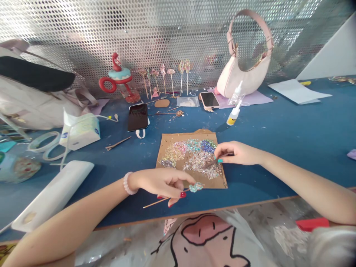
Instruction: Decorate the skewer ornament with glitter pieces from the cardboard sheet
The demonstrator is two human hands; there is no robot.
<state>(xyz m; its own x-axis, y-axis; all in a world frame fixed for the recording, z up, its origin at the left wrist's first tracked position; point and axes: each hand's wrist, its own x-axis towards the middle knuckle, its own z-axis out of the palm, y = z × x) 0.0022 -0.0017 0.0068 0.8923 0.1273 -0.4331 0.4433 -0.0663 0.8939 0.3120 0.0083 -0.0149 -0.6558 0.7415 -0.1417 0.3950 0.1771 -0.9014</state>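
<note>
My left hand point(167, 183) is closed around a thin wooden stick point(155, 203). At its tip sits a small ornament point(196, 187) covered in turquoise gems, just above the near edge of a cardboard sheet point(164, 141). Loose rhinestones point(191, 159) lie spread over the cardboard in patches of yellow, pink, turquoise, blue and clear. With my right hand point(236, 152) I grip dark tweezers point(213, 163), their tips down among the clear rhinestones at the right side. Whether a stone is between the tips is too small to tell.
Behind the cardboard lie two phones point(137, 116) point(209, 100). A glue bottle point(233, 115) stands back right, near a pink handbag point(244, 74). Several decorated sticks point(172, 83) stand upright at the back. Tissues point(80, 131), tape rolls point(44, 142) and a white bar point(55, 194) sit left.
</note>
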